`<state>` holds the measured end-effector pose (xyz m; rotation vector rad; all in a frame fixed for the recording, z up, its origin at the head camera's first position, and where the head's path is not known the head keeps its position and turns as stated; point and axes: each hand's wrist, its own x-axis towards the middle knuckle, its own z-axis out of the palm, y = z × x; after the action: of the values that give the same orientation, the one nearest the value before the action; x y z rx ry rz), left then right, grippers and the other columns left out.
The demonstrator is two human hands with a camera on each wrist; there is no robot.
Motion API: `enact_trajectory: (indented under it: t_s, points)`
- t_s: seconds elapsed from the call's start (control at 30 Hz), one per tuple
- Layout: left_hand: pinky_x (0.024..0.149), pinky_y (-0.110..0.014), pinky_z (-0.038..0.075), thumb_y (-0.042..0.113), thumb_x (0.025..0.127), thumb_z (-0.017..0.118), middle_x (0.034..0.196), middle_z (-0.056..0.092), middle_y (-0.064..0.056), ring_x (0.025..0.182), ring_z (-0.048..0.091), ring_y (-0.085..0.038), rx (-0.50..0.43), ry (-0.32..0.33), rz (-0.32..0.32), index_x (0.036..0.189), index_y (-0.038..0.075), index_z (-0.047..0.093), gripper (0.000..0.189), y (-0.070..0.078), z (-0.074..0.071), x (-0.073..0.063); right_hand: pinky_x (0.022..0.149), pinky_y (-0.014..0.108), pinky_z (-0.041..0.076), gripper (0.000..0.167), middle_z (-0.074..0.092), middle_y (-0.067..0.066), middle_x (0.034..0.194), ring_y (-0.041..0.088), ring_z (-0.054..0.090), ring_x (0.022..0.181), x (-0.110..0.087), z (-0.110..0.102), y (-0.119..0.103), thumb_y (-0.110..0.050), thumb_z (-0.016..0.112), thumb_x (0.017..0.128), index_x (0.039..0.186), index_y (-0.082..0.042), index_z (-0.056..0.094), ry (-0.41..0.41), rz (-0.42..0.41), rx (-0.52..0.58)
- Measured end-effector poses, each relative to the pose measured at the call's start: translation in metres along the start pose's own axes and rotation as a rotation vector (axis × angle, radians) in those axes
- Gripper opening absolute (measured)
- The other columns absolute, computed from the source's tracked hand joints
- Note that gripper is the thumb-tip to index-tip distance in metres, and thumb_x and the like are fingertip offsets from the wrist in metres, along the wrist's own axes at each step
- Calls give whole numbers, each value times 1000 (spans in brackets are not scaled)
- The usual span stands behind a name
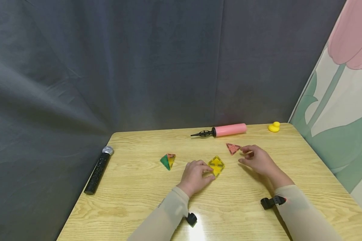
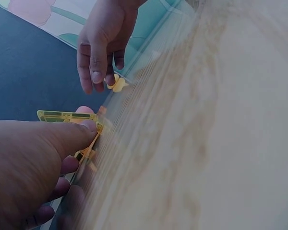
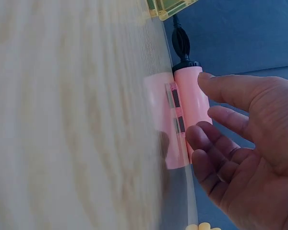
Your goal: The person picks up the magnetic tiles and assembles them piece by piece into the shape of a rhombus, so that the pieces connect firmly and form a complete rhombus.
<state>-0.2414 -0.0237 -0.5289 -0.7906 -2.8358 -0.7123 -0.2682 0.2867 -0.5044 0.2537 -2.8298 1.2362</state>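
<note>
My left hand (image 1: 195,177) pinches the near left edge of translucent yellow magnetic tiles (image 1: 218,170), two triangular shapes joined along a bar. In the left wrist view the thumb presses a corner of a yellow tile (image 2: 62,116), which stands up at an angle from the table. My right hand (image 1: 257,161) hovers with loosely bent fingers and nothing between them. Just left of its fingertips lies a red triangular magnetic tile (image 1: 233,149), seen edge-on in the right wrist view. Left of my left hand is a small green, yellow and red tile piece (image 1: 168,161).
A pink hand pump (image 1: 230,130) with a black nozzle lies along the back edge of the wooden table (image 1: 132,201). At the back right corner sits a yellow rubber duck (image 1: 274,127). A black microphone (image 1: 98,172) with a silver head lies by the left edge.
</note>
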Motion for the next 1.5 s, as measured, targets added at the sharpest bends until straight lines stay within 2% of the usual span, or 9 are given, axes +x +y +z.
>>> enact_trajectory:
  t_s: [0.33,0.57,0.63,0.97,1.17,1.5]
  points:
    - [98,-33,45,52,91,79,111,64,22,104,59,-5,-8,-8,-32,118,36,80,31,-5,0,2,78,36,52,58,53,21,129,34,58,106,19,2,-2,-19,83,93,142,0,59,-17,80,34]
    - [97,-33,45,52,92,79,111,64,22,105,59,-6,-20,-16,-43,118,37,80,30,-6,0,2,97,52,51,67,47,27,140,42,55,122,29,9,-3,-20,82,93,150,1,52,-20,84,55]
    - [96,-33,45,52,92,79,111,64,22,105,59,-6,-25,-14,-42,117,37,80,30,-6,0,2,100,54,49,68,46,27,140,42,54,122,33,12,-2,-20,82,93,150,1,52,-10,85,63]
    - [95,-33,45,52,92,79,111,63,21,104,58,-6,-31,-19,-53,117,36,80,30,-4,-1,2,97,50,46,72,46,27,140,40,51,116,39,22,2,-22,84,90,150,2,53,4,113,68]
    - [96,-34,45,50,91,80,111,64,20,105,59,-7,-31,-17,-54,117,36,80,29,-4,-1,1,96,52,46,74,47,29,136,40,51,113,40,23,1,-22,85,90,151,4,51,0,94,53]
    - [96,-35,45,49,91,81,111,65,19,104,59,-8,-29,-6,-57,116,34,80,29,-2,-3,2,89,49,46,74,48,28,129,38,50,106,44,29,5,-24,86,88,148,6,54,17,107,-16]
